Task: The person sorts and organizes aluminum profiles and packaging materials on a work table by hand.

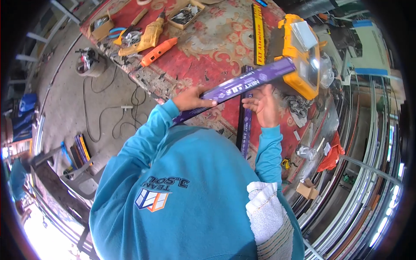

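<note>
A long bar in printed purple wrap (251,80) crosses in front of me, tilted up to the right. My left hand (193,99) is closed around its lower left part, thumb along the near side. Just under the bar's right half, my right hand (264,106) has its fingers apart, with the palm turned inward and nothing in it. A second purple-wrapped bar (245,130) lies on the red patterned table cover (208,47) below, partly hidden by the held bar. Farther back is a yellow and black bar (258,37) lettered "FLY Aluminum".
A yellow tool case (299,78) stands at the right. At the back left lie a yellow drill (145,39), an orange tool (159,51) and a small box of hardware (186,13). Cords (102,112) run over the floor; long metal profiles (364,173) fill the right side.
</note>
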`<state>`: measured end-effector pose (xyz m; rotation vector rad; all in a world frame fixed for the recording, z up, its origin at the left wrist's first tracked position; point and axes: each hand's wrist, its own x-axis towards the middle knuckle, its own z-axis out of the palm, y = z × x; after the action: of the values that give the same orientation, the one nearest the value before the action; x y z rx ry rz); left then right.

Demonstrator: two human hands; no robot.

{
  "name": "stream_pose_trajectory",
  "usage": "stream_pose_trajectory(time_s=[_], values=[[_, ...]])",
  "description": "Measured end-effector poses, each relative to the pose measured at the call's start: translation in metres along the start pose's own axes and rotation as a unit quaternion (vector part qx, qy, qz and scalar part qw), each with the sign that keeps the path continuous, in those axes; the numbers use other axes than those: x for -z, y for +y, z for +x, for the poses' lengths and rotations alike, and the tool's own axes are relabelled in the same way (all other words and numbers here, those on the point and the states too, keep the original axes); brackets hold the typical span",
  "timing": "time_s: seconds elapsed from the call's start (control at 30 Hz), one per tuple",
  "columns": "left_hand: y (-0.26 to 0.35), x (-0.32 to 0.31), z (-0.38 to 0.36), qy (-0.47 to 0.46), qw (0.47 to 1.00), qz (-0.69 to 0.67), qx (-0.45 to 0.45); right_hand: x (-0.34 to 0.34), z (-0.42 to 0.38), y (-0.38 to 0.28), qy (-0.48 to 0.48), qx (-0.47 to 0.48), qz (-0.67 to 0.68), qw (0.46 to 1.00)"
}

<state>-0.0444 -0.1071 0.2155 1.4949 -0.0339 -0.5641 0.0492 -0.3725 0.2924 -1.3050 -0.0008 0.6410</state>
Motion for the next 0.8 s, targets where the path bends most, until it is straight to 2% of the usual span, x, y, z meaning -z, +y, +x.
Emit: stream_pose_trajectory(time_s=[0.07,0.13,0.17,0.2,0.23,0.27,0.3,0.33,0.4,0.5,0.63,0.7,0.8], values=[[-0.013,0.004,-0.002,0.075,0.993,0.091,-0.023,0.009,-0.005,0.007,0.017,-0.023,-0.119,0.992],[-0.012,0.006,-0.012,0.093,0.988,0.111,-0.048,0.039,-0.007,0.034,0.046,-0.036,-0.148,0.987],[-0.011,0.006,-0.018,0.122,0.990,0.066,-0.039,0.074,-0.005,0.067,0.057,-0.010,-0.308,0.949],[-0.009,0.011,-0.022,0.152,0.988,0.020,-0.031,0.096,-0.005,0.090,0.067,0.014,-0.460,0.885],[-0.033,0.018,-0.017,0.207,0.973,0.068,-0.079,0.103,-0.016,0.101,0.078,0.037,-0.514,0.854],[-0.033,0.025,-0.021,0.204,0.973,0.074,-0.082,0.108,-0.031,0.112,0.089,0.058,-0.565,0.818],[-0.033,0.028,-0.026,0.238,0.968,0.066,-0.037,0.114,-0.043,0.123,0.103,0.004,-0.610,0.786],[-0.032,0.029,-0.030,0.271,0.961,0.057,0.010,0.113,-0.056,0.131,0.107,0.005,-0.606,0.788],[-0.030,0.030,-0.032,0.287,0.958,0.021,0.013,0.107,-0.077,0.149,0.166,-0.162,-0.676,0.700],[-0.024,0.029,-0.029,0.342,0.939,-0.034,0.028,0.110,-0.093,0.178,0.208,-0.188,-0.623,0.730],[-0.029,0.032,-0.009,0.343,0.936,-0.035,0.071,0.119,-0.095,0.192,0.229,-0.178,-0.589,0.754],[-0.039,0.034,0.006,0.345,0.935,-0.057,0.061,0.126,-0.096,0.199,0.272,-0.070,-0.560,0.779],[-0.019,0.018,0.021,0.366,0.926,-0.046,0.077,0.109,-0.103,0.170,0.326,-0.017,-0.506,0.798]])
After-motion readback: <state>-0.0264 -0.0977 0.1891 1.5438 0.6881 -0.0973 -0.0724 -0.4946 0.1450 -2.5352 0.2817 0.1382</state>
